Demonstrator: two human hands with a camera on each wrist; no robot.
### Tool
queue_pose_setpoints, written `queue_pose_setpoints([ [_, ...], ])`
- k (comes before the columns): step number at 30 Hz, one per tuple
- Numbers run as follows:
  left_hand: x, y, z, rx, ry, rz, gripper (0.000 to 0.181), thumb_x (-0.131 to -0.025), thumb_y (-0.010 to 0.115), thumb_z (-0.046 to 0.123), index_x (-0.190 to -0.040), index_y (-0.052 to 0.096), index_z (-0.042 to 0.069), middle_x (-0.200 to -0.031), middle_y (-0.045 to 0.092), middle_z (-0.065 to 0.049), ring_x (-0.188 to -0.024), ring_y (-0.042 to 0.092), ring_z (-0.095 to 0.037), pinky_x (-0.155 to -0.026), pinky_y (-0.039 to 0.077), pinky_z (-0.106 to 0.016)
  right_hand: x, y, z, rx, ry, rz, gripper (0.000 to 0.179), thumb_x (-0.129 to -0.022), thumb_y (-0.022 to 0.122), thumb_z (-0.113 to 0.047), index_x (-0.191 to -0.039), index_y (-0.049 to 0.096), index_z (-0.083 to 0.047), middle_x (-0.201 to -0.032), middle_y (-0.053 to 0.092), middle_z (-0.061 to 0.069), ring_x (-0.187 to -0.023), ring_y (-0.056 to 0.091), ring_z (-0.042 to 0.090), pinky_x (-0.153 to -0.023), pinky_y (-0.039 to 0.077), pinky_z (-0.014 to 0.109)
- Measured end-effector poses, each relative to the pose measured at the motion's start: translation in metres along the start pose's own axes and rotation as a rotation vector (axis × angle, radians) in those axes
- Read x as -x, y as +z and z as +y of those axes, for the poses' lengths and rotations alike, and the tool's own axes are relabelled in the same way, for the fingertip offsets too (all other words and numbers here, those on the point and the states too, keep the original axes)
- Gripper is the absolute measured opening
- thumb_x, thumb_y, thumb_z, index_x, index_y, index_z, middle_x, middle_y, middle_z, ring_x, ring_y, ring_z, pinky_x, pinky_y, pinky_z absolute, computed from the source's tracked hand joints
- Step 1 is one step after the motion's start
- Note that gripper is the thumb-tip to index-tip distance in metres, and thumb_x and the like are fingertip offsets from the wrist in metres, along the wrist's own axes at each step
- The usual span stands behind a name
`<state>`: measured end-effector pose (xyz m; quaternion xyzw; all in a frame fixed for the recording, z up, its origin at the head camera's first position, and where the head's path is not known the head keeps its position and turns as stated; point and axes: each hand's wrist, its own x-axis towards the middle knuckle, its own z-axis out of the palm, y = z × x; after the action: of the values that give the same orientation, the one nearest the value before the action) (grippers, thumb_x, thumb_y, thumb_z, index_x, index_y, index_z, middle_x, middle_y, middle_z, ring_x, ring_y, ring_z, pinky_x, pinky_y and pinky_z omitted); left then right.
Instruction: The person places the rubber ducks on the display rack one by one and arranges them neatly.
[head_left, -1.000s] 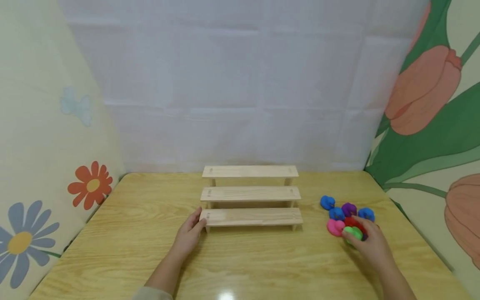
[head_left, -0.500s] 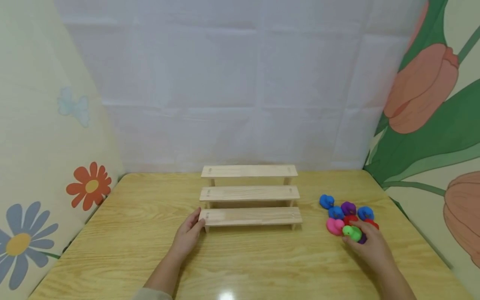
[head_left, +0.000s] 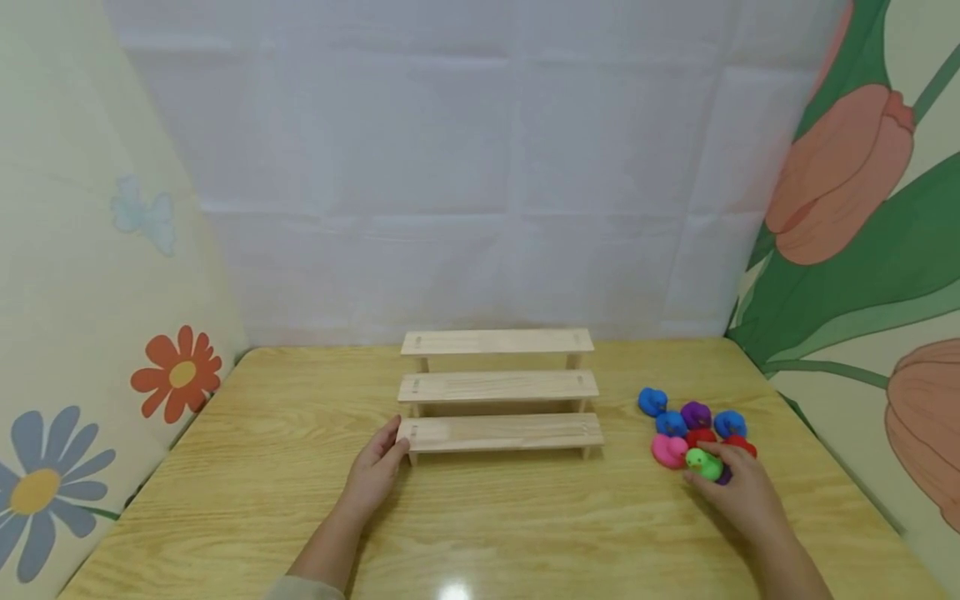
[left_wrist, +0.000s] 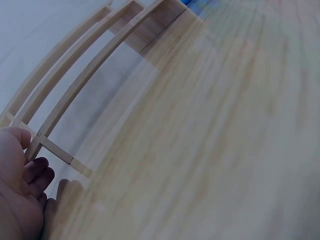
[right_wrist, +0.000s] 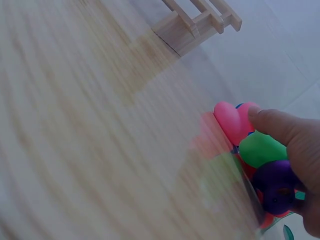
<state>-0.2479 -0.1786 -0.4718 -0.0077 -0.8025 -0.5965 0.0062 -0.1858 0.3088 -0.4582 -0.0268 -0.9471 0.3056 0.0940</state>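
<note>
A pale wooden three-step display stand (head_left: 498, 432) stands mid-table. At the left end of its lowest step, my left hand (head_left: 375, 468) grips the corner, thumb above and fingers beside and below in the left wrist view. To the right, my right hand (head_left: 742, 492) holds a green rubber duck (head_left: 703, 464) between thumb and fingers, its beak toward the left front. Around it sit a pink duck (head_left: 667, 451), red ducks (head_left: 740, 446), several blue ducks (head_left: 652, 402) and a purple duck (head_left: 696, 414). Another purple duck (right_wrist: 274, 187) shows below the right hand in the right wrist view.
The wood-grain table (head_left: 525, 525) meets a white cloth backdrop (head_left: 465, 183) behind the stand. Painted floral panels (head_left: 847, 183) flank both sides. All three steps are bare.
The green duck has turned in my right hand, so its face and beak now show. My left hand stays at the stand's end.
</note>
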Motion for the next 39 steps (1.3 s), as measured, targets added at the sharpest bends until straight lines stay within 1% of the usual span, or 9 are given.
queue_pose_setpoints([
  [4,0.000,-0.001,-0.001,-0.003,-0.001,-0.002,0.054,-0.103,0.046,0.010,-0.151,0.027,-0.005,-0.151,0.039,-0.026,-0.140,0.039,-0.032,-0.114,0.034,-0.033,-0.001,0.000,0.000,-0.005,0.014,-0.005,0.061,-0.088,0.072,-0.039,-0.131,0.057,0.001,-0.133,0.053,0.032,-0.122,0.048,0.051,-0.099,0.039,0.068],
  [7,0.000,-0.001,-0.002,-0.007,0.000,0.000,0.054,-0.103,0.046,0.011,-0.151,0.028,-0.005,-0.151,0.039,-0.026,-0.140,0.039,-0.032,-0.114,0.034,-0.034,-0.002,0.000,-0.001,-0.007,0.020,-0.010,0.060,-0.089,0.070,-0.041,-0.130,0.058,0.002,-0.133,0.054,0.031,-0.122,0.048,0.051,-0.098,0.040,0.068],
  [14,0.000,-0.001,-0.003,0.001,0.011,-0.003,0.053,-0.103,0.046,0.008,-0.151,0.028,-0.007,-0.151,0.039,-0.027,-0.140,0.039,-0.033,-0.113,0.035,-0.030,0.000,0.000,-0.001,-0.038,0.022,0.004,0.055,-0.089,0.072,-0.036,-0.126,0.059,0.003,-0.129,0.056,0.030,-0.120,0.050,0.049,-0.098,0.041,0.066],
  [17,0.000,-0.001,-0.003,-0.001,0.009,-0.002,0.053,-0.103,0.046,0.009,-0.151,0.028,-0.007,-0.151,0.039,-0.027,-0.140,0.039,-0.032,-0.113,0.034,-0.032,-0.001,-0.001,-0.001,-0.065,0.050,-0.014,0.059,-0.089,0.071,-0.039,-0.127,0.058,0.003,-0.131,0.054,0.031,-0.121,0.049,0.049,-0.099,0.041,0.065],
  [23,0.000,-0.001,-0.001,-0.003,0.001,0.000,0.053,-0.103,0.046,0.010,-0.151,0.028,-0.006,-0.152,0.038,-0.026,-0.140,0.039,-0.032,-0.115,0.032,-0.039,0.000,-0.004,-0.006,-0.122,0.158,-0.053,0.071,-0.088,0.069,-0.049,-0.135,0.052,0.001,-0.139,0.046,0.030,-0.127,0.044,0.048,-0.103,0.038,0.064],
  [28,0.000,-0.001,-0.001,-0.011,0.008,-0.002,0.053,-0.104,0.046,0.010,-0.151,0.028,-0.007,-0.152,0.037,-0.026,-0.141,0.037,-0.033,-0.116,0.031,-0.043,0.002,-0.007,-0.012,-0.181,0.212,-0.031,0.074,-0.088,0.068,-0.049,-0.138,0.047,0.002,-0.144,0.040,0.030,-0.132,0.038,0.048,-0.107,0.035,0.064],
  [35,0.001,-0.001,0.000,-0.020,0.018,-0.007,0.053,-0.104,0.046,0.010,-0.150,0.028,-0.008,-0.152,0.036,-0.027,-0.143,0.035,-0.033,-0.116,0.028,-0.044,0.001,-0.011,-0.018,-0.232,0.222,0.033,0.070,-0.091,0.067,-0.045,-0.140,0.045,0.000,-0.149,0.033,0.028,-0.134,0.035,0.047,-0.108,0.037,0.062],
  [37,0.001,-0.001,0.000,-0.020,0.016,-0.008,0.053,-0.104,0.046,0.011,-0.150,0.028,-0.007,-0.153,0.036,-0.026,-0.143,0.035,-0.033,-0.117,0.028,-0.044,0.000,-0.011,-0.020,-0.230,0.210,0.067,0.065,-0.091,0.068,-0.042,-0.138,0.048,-0.002,-0.147,0.037,0.026,-0.131,0.040,0.043,-0.105,0.043,0.054],
  [39,0.001,-0.001,0.000,-0.019,0.019,-0.008,0.053,-0.104,0.046,0.011,-0.150,0.028,-0.008,-0.152,0.036,-0.027,-0.143,0.034,-0.034,-0.117,0.028,-0.045,-0.001,-0.010,-0.023,-0.235,0.196,0.102,0.060,-0.091,0.070,-0.038,-0.135,0.051,-0.002,-0.143,0.043,0.024,-0.126,0.045,0.038,-0.099,0.047,0.039],
])
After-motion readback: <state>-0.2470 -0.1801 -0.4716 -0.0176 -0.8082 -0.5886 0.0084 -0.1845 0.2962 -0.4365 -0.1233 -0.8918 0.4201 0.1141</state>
